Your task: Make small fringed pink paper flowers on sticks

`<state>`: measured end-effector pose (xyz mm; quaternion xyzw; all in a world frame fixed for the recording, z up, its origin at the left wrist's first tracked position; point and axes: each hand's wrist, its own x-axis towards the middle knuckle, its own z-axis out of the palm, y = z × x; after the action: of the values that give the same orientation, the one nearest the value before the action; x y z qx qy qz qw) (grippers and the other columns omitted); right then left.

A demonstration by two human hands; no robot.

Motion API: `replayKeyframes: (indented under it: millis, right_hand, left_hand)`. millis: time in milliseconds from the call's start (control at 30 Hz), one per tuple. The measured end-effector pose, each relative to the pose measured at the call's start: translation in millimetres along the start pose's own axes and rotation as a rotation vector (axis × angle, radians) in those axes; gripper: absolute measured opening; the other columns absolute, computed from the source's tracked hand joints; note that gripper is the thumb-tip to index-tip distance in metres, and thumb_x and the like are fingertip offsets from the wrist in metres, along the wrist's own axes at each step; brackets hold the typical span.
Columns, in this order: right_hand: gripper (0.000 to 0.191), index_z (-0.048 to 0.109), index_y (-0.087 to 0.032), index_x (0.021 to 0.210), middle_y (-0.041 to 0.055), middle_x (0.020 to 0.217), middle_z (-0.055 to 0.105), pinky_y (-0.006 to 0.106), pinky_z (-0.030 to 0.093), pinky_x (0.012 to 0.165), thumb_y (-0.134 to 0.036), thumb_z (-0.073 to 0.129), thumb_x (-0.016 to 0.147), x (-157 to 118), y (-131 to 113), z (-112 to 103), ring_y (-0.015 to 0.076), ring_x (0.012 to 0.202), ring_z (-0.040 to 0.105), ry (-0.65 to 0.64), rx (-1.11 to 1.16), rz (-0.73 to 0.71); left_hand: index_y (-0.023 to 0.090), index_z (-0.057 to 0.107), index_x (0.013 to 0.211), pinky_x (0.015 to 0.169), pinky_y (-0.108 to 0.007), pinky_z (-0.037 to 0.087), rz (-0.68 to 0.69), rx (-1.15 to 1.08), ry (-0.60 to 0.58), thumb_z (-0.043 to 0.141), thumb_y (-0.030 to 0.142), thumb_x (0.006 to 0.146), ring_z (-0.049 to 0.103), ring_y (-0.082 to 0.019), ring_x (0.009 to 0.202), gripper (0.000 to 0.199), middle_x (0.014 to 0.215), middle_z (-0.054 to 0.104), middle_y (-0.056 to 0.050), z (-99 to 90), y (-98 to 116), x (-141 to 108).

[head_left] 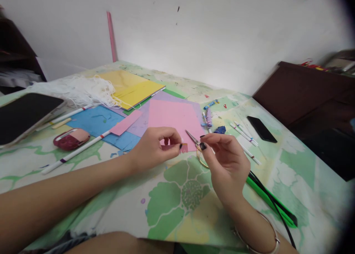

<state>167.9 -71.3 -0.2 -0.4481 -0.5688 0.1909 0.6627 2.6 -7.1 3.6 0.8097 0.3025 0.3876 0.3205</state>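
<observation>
My left hand (158, 144) is closed in a pinch on a small pink paper strip (184, 147) whose lower edge is cut into a fringe. Just to its right, my right hand (226, 161) has thumb and index fingertip brought together; whatever lies between them is too small to make out. Small scissors (192, 136) with gold handles show behind the right fingertips, blades pointing up and left over a pink paper sheet (173, 115). Part of their handles is hidden by that hand.
White string (80, 91), a yellow pad (138, 87) and blue paper (91, 119) lie left and behind. A maroon object (71, 139), white sticks (80, 150) and a dark phone (24, 115) are at left. At right are a black phone (262, 129) and a green case (271, 200).
</observation>
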Motion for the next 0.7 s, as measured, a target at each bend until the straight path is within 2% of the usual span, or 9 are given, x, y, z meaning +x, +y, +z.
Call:
replayKeyframes:
  millis: [233,400,467,600,700]
  right_hand:
    - [0.009,0.056,-0.018,0.078,0.0025,0.08,0.06,0.031,0.053,0.072,-0.013,0.063,0.077,13.9,-3.5,-8.9,0.0145,0.078,0.061,0.216,-0.005,-0.11]
    - [0.011,0.053,-0.02,0.076,0.0003,0.073,0.055,0.031,0.053,0.067,-0.018,0.062,0.08,24.4,1.6,-22.6,0.0137,0.069,0.06,0.335,-0.008,-0.099]
    - [0.011,0.054,-0.02,0.079,-0.0002,0.071,0.056,0.03,0.052,0.064,-0.018,0.065,0.078,24.6,3.0,-25.4,0.0134,0.066,0.06,0.291,-0.014,-0.078]
    - [0.007,0.06,-0.019,0.084,0.0018,0.075,0.06,0.029,0.051,0.063,-0.019,0.064,0.079,18.0,1.0,-21.3,0.0141,0.068,0.061,0.078,-0.029,0.026]
    - [0.008,0.06,-0.019,0.081,0.0022,0.076,0.061,0.027,0.049,0.062,-0.02,0.066,0.076,13.3,-0.6,-14.5,0.0136,0.069,0.059,-0.052,-0.003,0.126]
  left_hand:
    - [0.015,0.059,0.066,0.054,-0.019,0.04,-0.076,-0.039,-0.01,0.055,0.009,0.07,0.05,-0.008,0.06,0.008,0.064,0.058,0.002,-1.1,-1.5,1.4]
    - [0.015,0.061,0.069,0.055,-0.02,0.042,-0.115,-0.069,-0.015,0.056,0.014,0.072,0.051,-0.009,0.06,0.006,0.065,0.061,0.001,-2.5,-0.7,0.9]
    - [0.015,0.063,0.07,0.055,-0.02,0.042,-0.117,-0.078,-0.017,0.056,0.014,0.072,0.052,-0.01,0.061,0.007,0.067,0.062,0.0,-1.7,0.3,1.4]
    - [0.014,0.062,0.068,0.056,-0.02,0.042,-0.117,-0.088,-0.038,0.056,0.012,0.072,0.052,-0.01,0.061,0.008,0.066,0.062,-0.001,0.9,2.2,2.1]
    - [0.014,0.061,0.067,0.056,-0.021,0.042,-0.129,-0.107,-0.047,0.055,0.011,0.071,0.051,-0.01,0.061,0.008,0.065,0.061,0.0,2.0,2.6,2.1]
